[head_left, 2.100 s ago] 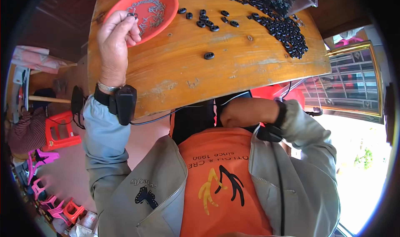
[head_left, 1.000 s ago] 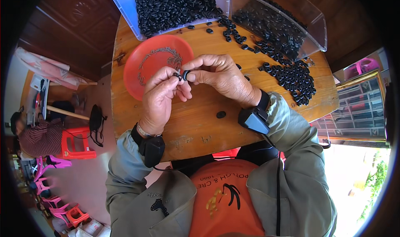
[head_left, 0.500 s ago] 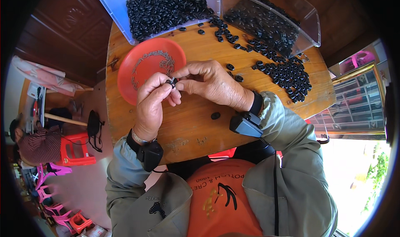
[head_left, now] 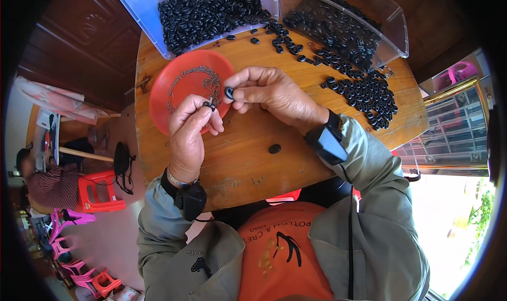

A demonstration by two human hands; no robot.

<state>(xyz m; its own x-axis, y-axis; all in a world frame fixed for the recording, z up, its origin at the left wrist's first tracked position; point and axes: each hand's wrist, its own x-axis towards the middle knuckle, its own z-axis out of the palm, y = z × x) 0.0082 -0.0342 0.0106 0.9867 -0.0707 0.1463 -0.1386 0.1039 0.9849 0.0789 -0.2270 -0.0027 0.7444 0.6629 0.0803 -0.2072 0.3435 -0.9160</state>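
My left hand (head_left: 189, 129) is closed in a pinch over the near right rim of a red bowl (head_left: 158, 120). Between its thumb and forefinger sits a small black part (head_left: 209, 106), with a thin metal screw-like piece standing up from it. Just to the right, my right hand (head_left: 272, 96) grips a glossy black oval piece (head_left: 228, 93) by its edge, apart from the left hand's part. Inside the bowl lie many small metal screws (head_left: 212, 83), partly hidden by my left hand. One loose black oval piece (head_left: 274, 149) lies on the wooden table (head_left: 237, 169) nearer to me.
At the back left, a pale plastic bin (head_left: 138, 23) holds a heap of black pieces. A clear bin (head_left: 393, 42) with more stands tilted at the back right. Black oval pieces (head_left: 369, 97) spread over the table's right side. A person (head_left: 55, 187) sits at far left by a red stool (head_left: 100, 192).
My right hand has drawn away from my left and turned, and a black oval piece now shows in its fingers. Loose pieces seen beside it earlier no longer show. My left hand has barely moved.
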